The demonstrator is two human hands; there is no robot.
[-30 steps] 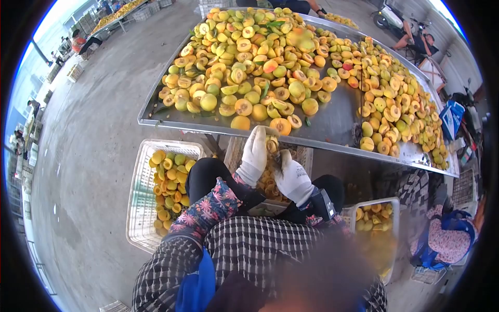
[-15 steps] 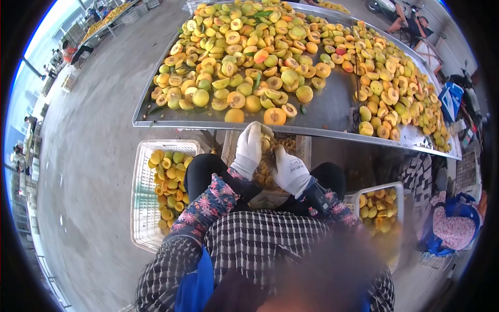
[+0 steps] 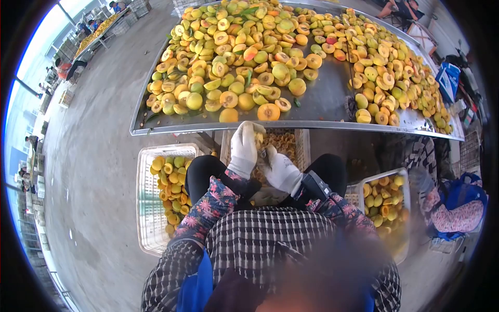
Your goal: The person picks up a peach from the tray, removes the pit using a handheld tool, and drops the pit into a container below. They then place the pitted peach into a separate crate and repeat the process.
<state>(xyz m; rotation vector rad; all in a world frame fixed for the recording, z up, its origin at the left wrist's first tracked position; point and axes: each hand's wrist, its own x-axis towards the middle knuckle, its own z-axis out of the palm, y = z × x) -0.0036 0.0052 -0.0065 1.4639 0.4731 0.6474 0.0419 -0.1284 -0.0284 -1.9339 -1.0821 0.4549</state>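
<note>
White gloves cover both of my hands, close together at the metal table's front edge, above a crate (image 3: 304,151) of cut pieces. My left hand (image 3: 244,148) has its fingers curled round a yellowish fruit piece (image 3: 258,138), mostly hidden by the glove. Just to the right, my right hand (image 3: 280,169) is closed with its fingertips near that piece; something small and dark shows at them, too unclear to name. Halved and whole yellow-green fruits (image 3: 228,99) lie heaped on the metal table (image 3: 325,93) beyond the hands.
A white crate of fruit halves (image 3: 148,208) stands at the left, another (image 3: 384,205) at the right. At the far right is a person in a pink patterned sleeve (image 3: 457,216). More people sit in the background by another fruit-covered table (image 3: 99,32).
The view has shifted slightly, so the table and crates sit a little differently. Both hands stay together at the table edge, with the right hand a little lower and its fingers turned slightly.
</note>
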